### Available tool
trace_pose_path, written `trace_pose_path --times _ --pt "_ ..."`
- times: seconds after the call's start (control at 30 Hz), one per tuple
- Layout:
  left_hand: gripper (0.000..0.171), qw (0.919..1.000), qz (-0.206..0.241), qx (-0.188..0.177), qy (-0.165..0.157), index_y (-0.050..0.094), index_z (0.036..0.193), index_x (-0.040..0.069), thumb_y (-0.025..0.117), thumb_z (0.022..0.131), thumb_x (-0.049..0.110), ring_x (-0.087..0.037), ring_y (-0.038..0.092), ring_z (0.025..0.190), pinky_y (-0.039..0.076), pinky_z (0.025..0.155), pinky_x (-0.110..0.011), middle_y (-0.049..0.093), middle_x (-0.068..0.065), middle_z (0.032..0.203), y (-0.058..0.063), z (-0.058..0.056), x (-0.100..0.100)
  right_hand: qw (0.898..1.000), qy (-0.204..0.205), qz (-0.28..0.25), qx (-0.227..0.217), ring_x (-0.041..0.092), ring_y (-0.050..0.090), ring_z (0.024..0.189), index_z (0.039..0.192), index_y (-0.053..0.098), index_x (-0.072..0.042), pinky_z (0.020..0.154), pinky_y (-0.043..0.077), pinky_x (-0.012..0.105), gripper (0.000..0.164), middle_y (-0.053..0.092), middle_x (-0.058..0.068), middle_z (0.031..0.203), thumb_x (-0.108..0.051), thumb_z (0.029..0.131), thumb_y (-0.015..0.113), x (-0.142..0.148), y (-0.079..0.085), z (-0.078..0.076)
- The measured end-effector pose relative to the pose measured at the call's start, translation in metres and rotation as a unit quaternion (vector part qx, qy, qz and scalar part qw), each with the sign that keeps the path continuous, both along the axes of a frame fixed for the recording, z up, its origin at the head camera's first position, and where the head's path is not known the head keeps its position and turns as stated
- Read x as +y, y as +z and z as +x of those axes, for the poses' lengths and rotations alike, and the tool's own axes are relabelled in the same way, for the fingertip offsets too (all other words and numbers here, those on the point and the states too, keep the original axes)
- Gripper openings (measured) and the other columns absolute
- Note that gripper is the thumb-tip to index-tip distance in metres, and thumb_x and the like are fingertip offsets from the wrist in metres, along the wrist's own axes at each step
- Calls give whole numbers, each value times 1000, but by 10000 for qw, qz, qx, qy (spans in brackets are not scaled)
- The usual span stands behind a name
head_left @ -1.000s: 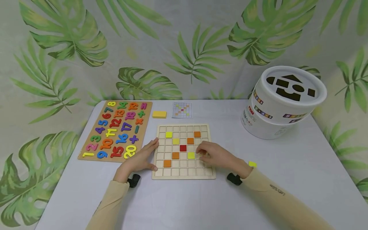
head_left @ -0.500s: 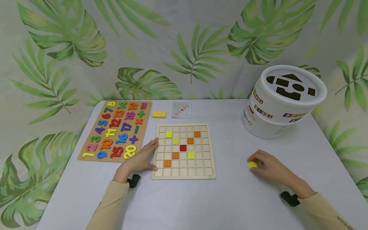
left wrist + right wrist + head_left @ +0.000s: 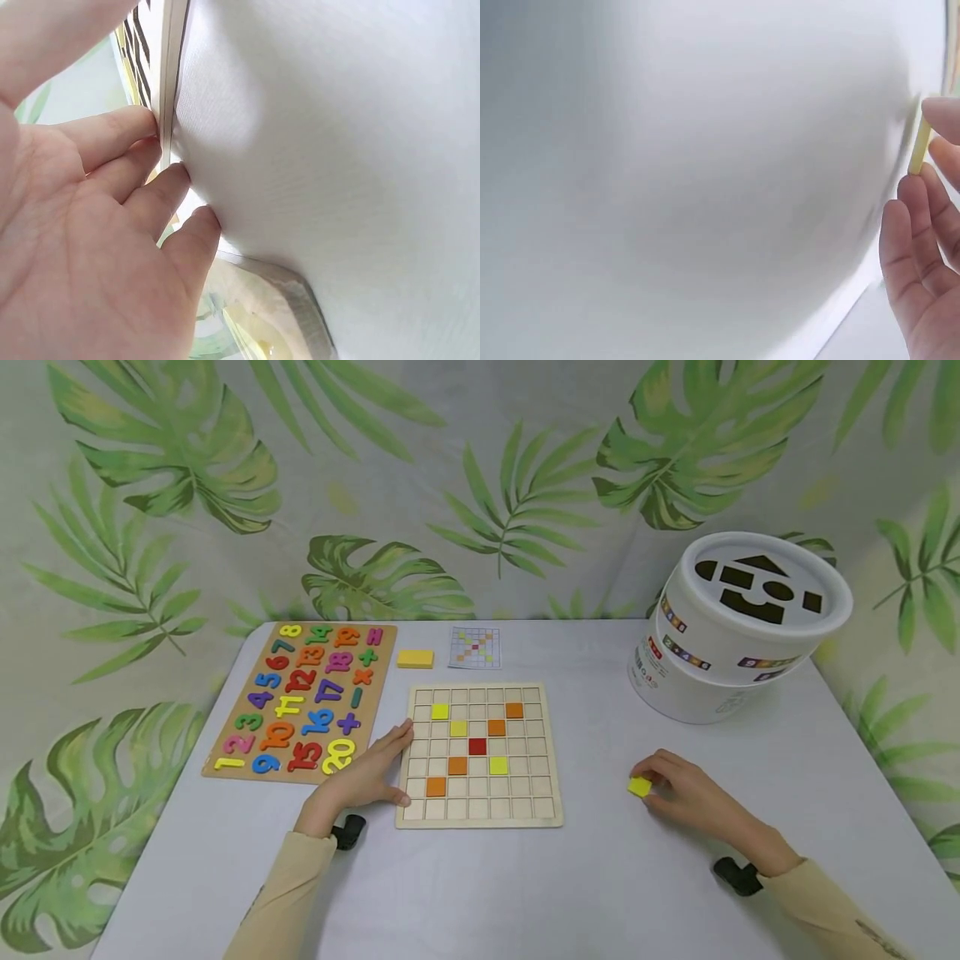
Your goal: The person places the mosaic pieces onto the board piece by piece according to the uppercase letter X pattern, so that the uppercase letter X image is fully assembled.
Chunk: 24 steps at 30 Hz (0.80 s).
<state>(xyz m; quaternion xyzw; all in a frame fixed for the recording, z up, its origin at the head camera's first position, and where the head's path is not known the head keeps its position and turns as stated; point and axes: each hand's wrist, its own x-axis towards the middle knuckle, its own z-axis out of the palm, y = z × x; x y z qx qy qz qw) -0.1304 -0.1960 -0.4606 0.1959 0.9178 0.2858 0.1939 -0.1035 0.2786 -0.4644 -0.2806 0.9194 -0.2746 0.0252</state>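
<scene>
My right hand (image 3: 686, 789) pinches a small yellow square tile (image 3: 640, 787) between thumb and fingers, to the right of the board; the right wrist view shows the thin tile (image 3: 920, 148) edge-on in the fingertips. A wooden grid board (image 3: 525, 789) lies in the middle of the table. Yellow and orange tiles lie on it along two diagonals, with a red tile (image 3: 477, 747) at their crossing. My left hand (image 3: 367, 774) rests against the board's left edge, thumb and fingers spread. In the left wrist view its fingertips touch the board's side (image 3: 171, 75).
A number puzzle board (image 3: 300, 702) lies at the left. Behind the grid board are a yellow block (image 3: 416, 659) and a small pattern card (image 3: 475, 648) showing a similar coloured grid. A white bucket (image 3: 738, 635) with shaped holes in its lid stands at the back right.
My right hand went from the board out to the yellow tile on the table at the right, took hold of it, and has moved it slightly left. The left hand stays put.
</scene>
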Motion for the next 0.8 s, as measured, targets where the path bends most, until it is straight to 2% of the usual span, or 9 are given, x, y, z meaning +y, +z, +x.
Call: trace_pose_path --times 0.17,0.3,0.5,0.63,0.8 --pt "104 10000 44 -33 44 19 150 -3 84 72 22 -36 6 144 16 114 -49 6 -14 159 0 -1 0 9993 127 -16 -350 15 55 88 104 63 -6 77 52 32 32 57 -4 99 4 76 74 -40 5 -11" --pt "104 9999 72 -52 47 19 150 -3 83 72 23 -36 6 143 16 114 -50 6 -14 159 0 -1 0 9973 510 -53 -523 15 55 91 105 64 -8 80 51 32 29 57 -4 101 1 79 72 -76 6 -20" --pt "104 9999 117 -81 78 20 150 -3 84 72 22 -36 6 144 16 114 -50 7 -13 159 1 -2 -1 9931 955 90 -676 13 51 89 104 65 -9 78 50 29 26 57 -5 100 0 80 69 -122 7 -24" --pt "104 9999 113 -79 85 20 150 -3 84 72 22 -36 6 144 16 114 -50 7 -13 159 0 -2 -1 9919 1085 268 -611 14 50 90 100 66 -9 80 49 29 23 58 -3 101 1 80 67 -140 8 -26" --pt "104 9998 121 -105 102 20 150 -3 84 72 22 -36 6 144 16 114 -50 6 -13 159 0 -2 -1 9915 1135 341 -533 14 51 92 99 66 -8 81 50 28 23 59 -2 102 3 80 68 -149 6 -27"
